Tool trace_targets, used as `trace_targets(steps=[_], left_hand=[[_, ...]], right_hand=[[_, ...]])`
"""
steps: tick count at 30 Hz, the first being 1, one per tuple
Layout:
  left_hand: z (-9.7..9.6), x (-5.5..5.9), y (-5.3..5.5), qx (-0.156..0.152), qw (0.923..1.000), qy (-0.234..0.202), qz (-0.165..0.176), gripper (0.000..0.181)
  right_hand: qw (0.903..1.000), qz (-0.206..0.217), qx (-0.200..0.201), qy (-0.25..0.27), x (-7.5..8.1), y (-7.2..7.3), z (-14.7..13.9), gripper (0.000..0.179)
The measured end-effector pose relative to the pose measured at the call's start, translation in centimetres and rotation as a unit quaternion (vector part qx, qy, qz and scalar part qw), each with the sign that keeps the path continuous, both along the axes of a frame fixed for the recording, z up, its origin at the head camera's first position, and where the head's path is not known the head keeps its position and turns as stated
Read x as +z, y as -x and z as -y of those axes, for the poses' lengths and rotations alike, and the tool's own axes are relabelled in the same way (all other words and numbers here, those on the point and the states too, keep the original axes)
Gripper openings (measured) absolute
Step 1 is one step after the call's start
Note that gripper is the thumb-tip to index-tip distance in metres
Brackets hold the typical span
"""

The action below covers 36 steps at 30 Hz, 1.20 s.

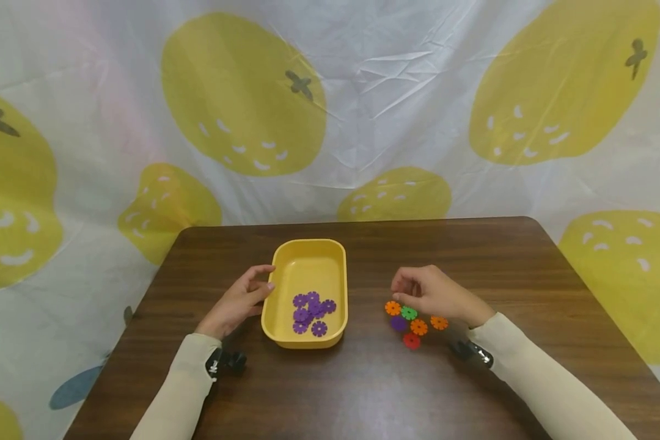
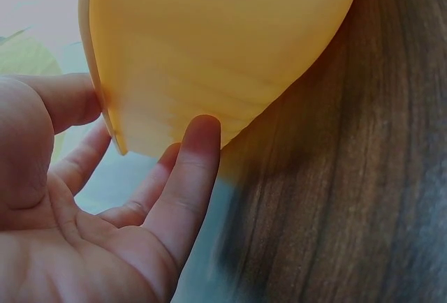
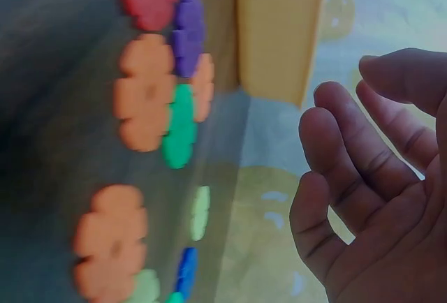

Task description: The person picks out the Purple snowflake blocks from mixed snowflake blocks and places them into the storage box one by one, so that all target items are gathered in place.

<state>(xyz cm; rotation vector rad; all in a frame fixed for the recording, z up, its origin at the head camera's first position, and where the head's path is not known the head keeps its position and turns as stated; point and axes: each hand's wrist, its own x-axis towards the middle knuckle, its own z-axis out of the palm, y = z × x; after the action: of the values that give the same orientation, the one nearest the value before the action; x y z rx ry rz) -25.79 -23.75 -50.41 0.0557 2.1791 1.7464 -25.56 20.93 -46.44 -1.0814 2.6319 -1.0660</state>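
Observation:
A yellow plastic tray (image 1: 306,272) stands on the table with a heap of purple notched building discs (image 1: 315,308) at its near end. My left hand (image 1: 240,300) is at its left side. In the left wrist view, the fingers (image 2: 199,153) rest against the tray's outer wall and the thumb touches its rim. My right hand (image 1: 437,293) hovers over loose discs, its fingers loosely bent with nothing between them. Below it lie a red disc (image 1: 411,340), a green disc (image 1: 409,312), a purple disc (image 1: 398,323) and several orange discs (image 1: 418,327).
The right wrist view also shows a pale green disc (image 3: 200,212) and a blue disc (image 3: 186,268), which the right hand hides from the head view. The brown wooden table (image 1: 363,391) ends at a fruit-print curtain (image 1: 330,110) behind.

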Motion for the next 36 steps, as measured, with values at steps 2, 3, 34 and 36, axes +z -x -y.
trace_targets(steps=[2,3,34,36], left_hand=[[0.1,-0.1,0.1,0.002,1.0000,0.000,0.002,0.053],[0.1,-0.1,0.1,0.005,1.0000,0.001,0.004,0.052],[0.3,0.1,-0.1,-0.005,1.0000,-0.002,-0.004,0.056],[0.3,0.2,-0.1,-0.005,1.0000,-0.003,-0.001,0.056]], right_hand=[[0.9999,0.008,0.008,-0.009,-0.5,-0.1,-0.2,0.010],[0.9998,0.008,0.011,-0.015,-0.8,-0.1,-0.3,0.011],[0.9914,0.018,0.047,-0.120,-2.3,-0.7,0.1,0.026],[0.9916,0.028,0.044,-0.118,-2.2,-0.7,0.0,0.024]])
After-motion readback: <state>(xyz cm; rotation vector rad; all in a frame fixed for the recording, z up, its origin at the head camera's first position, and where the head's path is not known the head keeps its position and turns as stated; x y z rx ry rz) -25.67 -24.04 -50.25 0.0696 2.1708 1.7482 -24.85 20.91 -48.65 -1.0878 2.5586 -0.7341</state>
